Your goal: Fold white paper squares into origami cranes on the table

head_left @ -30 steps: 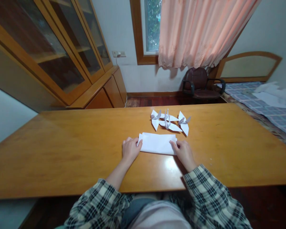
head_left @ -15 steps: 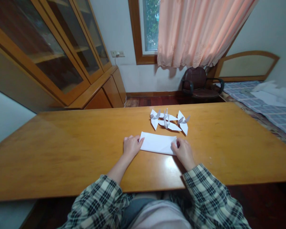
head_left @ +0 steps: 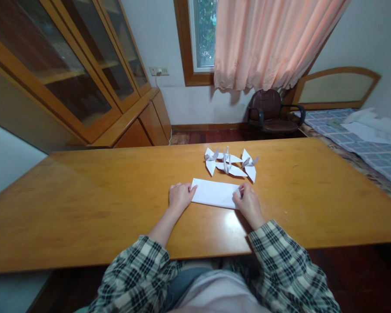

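Note:
A white sheet of paper (head_left: pixel 214 193), folded into a long flat strip, lies crosswise between my hands. Its left end is pinched by my left hand (head_left: pixel 180 195), thumb on top. At the other end my right hand (head_left: pixel 248 202) grips the paper, with thumb and fingers closed on the right edge. Just beyond the strip sit several white folded paper cranes, among them a left crane (head_left: pixel 210 161), a middle crane (head_left: pixel 230 168) and a right crane (head_left: pixel 249 164). The fingertips under the paper are hidden.
All this rests on a wide wooden table (head_left: pixel 101 204). Behind its far edge stand a glass-door cabinet (head_left: pixel 130 126) on the left and a dark armchair (head_left: pixel 270 111). A bed (head_left: pixel 339 130) is at the right, and a pink curtain (head_left: pixel 267 43) hangs over the window.
The fingers of my right hand have shifted slightly at the paper's right end. My left hand keeps its hold, and the cranes stay in place. The view has tilted a little.

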### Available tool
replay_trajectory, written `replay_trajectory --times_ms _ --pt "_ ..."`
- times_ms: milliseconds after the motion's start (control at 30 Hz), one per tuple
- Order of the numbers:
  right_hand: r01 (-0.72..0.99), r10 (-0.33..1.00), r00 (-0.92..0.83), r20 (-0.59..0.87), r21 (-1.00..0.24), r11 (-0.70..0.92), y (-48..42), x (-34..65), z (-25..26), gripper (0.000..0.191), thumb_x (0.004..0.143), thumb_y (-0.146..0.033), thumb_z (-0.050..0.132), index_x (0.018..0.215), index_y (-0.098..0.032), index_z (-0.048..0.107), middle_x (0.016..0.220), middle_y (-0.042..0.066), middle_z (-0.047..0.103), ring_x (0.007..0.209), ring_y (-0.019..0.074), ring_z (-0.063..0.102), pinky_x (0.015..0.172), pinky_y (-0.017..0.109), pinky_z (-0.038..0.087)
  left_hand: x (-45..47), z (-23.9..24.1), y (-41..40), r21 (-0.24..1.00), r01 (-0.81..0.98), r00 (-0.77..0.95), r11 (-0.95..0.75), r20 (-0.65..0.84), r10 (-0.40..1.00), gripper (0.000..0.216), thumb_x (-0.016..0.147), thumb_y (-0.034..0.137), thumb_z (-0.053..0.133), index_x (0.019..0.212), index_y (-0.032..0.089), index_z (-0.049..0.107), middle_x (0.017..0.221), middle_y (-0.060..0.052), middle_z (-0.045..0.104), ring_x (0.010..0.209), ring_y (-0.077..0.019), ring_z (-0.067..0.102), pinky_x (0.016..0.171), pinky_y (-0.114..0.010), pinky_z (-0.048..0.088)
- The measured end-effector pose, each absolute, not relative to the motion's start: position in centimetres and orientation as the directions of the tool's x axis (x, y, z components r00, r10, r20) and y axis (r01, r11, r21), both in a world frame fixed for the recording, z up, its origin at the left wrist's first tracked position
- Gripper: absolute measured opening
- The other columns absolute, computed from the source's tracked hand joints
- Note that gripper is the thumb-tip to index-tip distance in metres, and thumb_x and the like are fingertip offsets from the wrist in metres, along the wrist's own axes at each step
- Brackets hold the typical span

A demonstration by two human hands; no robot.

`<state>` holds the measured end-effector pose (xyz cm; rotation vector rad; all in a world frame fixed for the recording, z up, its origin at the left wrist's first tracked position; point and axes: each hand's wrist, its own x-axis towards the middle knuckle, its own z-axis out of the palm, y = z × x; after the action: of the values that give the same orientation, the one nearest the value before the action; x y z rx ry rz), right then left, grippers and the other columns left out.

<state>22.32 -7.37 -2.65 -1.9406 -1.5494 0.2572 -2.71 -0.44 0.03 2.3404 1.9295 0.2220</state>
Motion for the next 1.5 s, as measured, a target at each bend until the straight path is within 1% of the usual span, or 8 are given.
replay_trajectory --times_ms 667,733,867,1000,1167,1300,1400,1500 --pt "0.833 0.93 0.328 0.169 -0.516 -0.2 -6.9 22.2 -2.4 0.025 0.081 -0.025 0.056 0.103 -0.015 0.05 0.078 0.005 0.059 0.076 0.0211 0.056 0.07 0.03 0.039 -2.4 0.6 -0.3 0.13 0.981 0.144 -0.143 -0.001 0.99 0.045 0.091 0.05 0.04 0.074 0.019 0.067 0.076 -0.012 0.069 0.081 -0.029 0.063 0.072 -0.038 0.039" --pt "0.836 0.934 0.322 0.155 -0.51 -0.204 -6.7 22.2 -2.2 0.034 0.082 -0.024 0.056 0.113 -0.013 0.049 0.086 0.009 0.063 0.081 0.0227 0.059 0.072 0.031 0.04 -2.3 0.5 -0.4 0.139 0.98 0.143 -0.141 -0.004 0.99 0.042 0.091 0.049 0.04 0.08 0.018 0.066 0.077 -0.012 0.069 0.082 -0.0285 0.063 0.075 -0.038 0.039" --pt "0.883 0.958 0.265 0.107 -0.427 -0.196 -6.5 22.1 -1.3 0.041 0.086 -0.028 0.055 0.123 -0.011 0.051 0.096 0.016 0.066 0.087 0.0277 0.061 0.075 0.035 0.041 -2.2 0.1 -0.9 0.18 0.975 0.124 -0.129 0.035 0.992 0.041 0.092 0.047 0.042 0.116 0.017 0.058 0.094 -0.013 0.068 0.093 -0.0283 0.061 0.083 -0.039 0.038" --pt "0.913 0.973 0.223 0.061 -0.362 -0.187 -6.3 21.9 -0.8 0.035 0.087 -0.036 0.057 0.115 -0.015 0.057 0.089 0.015 0.065 0.085 0.0292 0.06 0.073 0.036 0.042 -2.1 -0.4 -1.1 0.15 0.976 0.14 -0.156 0.112 0.984 0.048 0.093 0.045 0.041 0.131 0.015 0.05 0.115 -0.017 0.06 0.109 -0.0309 0.051 0.089 -0.04 0.036" --pt "0.92 0.971 0.201 0.133 -0.366 -0.14 -6.1 22.4 -0.8 0.037 0.08 -0.041 0.067 0.103 -0.013 0.06 0.101 0.016 0.056 0.096 0.0293 0.055 0.078 0.036 0.043 -2.3 -1.0 -0.9 0.139 0.961 0.214 -0.239 0.177 0.961 0.043 0.093 0.038 0.044 0.129 0.017 0.053 0.121 -0.015 0.055 0.11 -0.0306 0.046 0.092 -0.042 0.036" --pt "0.922 0.977 0.144 0.158 -0.38 -0.075 -5.8 23.2 -0.9 0.036 0.073 -0.047 0.072 0.087 -0.016 0.06 0.098 0.013 0.054 0.097 0.0286 0.052 0.08 0.036 0.043 -2.4 -1.4 -0.6 0.195 0.932 0.27 -0.304 0.184 0.945 0.039 0.092 0.034 0.046 0.128 0.019 0.054 0.126 -0.014 0.053 0.116 -0.0301 0.043 0.097 -0.043 0.035" --pt "0.912 0.985 0.133 0.108 -0.402 -0.08 -5.4 23.7 -0.7 0.037 0.069 -0.049 0.074 0.08 -0.017 0.058 0.088 0.01 0.057 0.088 0.026 0.054 0.074 0.034 0.042 -2.3 -1.5 -0.5 0.224 0.919 0.291 -0.324 0.166 0.942 0.037 0.091 0.031 0.048 0.126 0.021 0.055 0.126 -0.012 0.054 0.118 -0.029 0.043 0.1 -0.042 0.036" --pt "0.856 0.994 0.108 -0.007 -0.508 -0.096 -4.8 24.0 -0.5 0.035 0.068 -0.039 0.076 0.088 -0.016 0.058 0.083 0.007 0.061 0.075 0.0202 0.056 0.066 0.029 0.041 -2.2 -1.4 -0.5 0.239 0.914 0.293 -0.327 0.164 0.942 0.037 0.091 0.03 0.049 0.126 0.02 0.055 0.125 -0.012 0.055 0.117 -0.0288 0.044 0.1 -0.042 0.037"
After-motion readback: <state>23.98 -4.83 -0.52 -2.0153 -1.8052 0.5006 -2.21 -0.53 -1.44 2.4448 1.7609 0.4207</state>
